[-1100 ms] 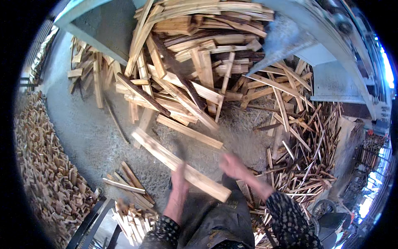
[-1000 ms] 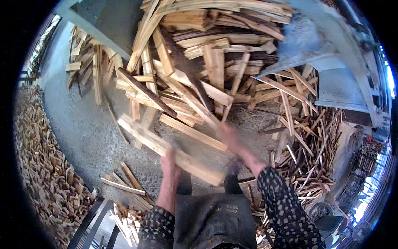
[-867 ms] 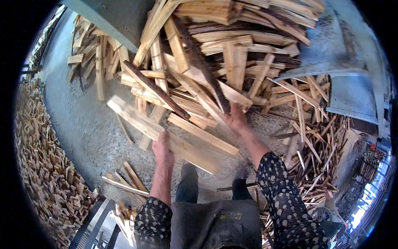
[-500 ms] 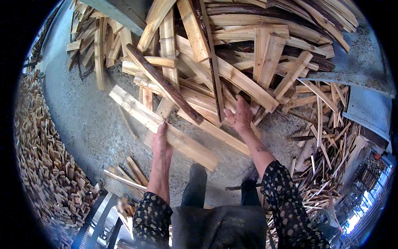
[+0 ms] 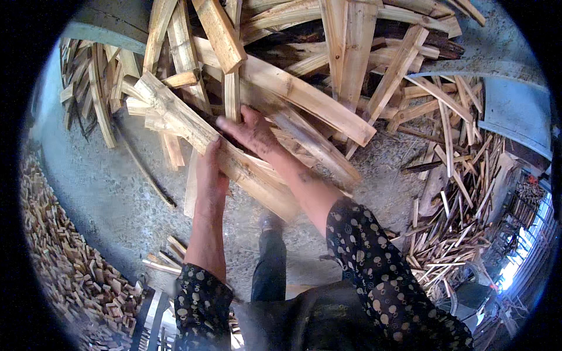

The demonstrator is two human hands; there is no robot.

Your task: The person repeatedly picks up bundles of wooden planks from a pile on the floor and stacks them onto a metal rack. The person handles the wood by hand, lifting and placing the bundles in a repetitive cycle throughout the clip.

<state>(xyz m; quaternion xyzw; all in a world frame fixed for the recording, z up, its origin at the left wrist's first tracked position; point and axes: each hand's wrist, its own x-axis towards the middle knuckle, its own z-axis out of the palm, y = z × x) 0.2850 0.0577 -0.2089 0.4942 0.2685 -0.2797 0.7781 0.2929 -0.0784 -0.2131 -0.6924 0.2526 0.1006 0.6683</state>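
My left hand [image 5: 212, 169] is closed round a long pale plank [image 5: 175, 114], thumb on top. The plank slants from upper left to lower right above a heap of split boards. Just right of the plank, my right hand [image 5: 254, 133] has its thumb and fingers on either side of the lower end of a narrow upright wooden strip [image 5: 232, 88]. Close by lie a thick square-ended board [image 5: 221, 38] and a long slanting board [image 5: 310, 96]. The held plank covers part of the heap beneath it.
More boards are piled at the upper left [image 5: 99, 88]. A thin stick [image 5: 146, 167] lies on the concrete floor [image 5: 126, 196]. Stacked cut wood [image 5: 76, 251] lines the left side; scattered sticks [image 5: 451, 228] lie at right. A blue-grey metal panel [image 5: 509, 117] stands at upper right.
My left hand has brought the pale plank over the heap, covering where the bark-edged strip lay. My right hand has closed on the narrow upright strip. The view has shifted.
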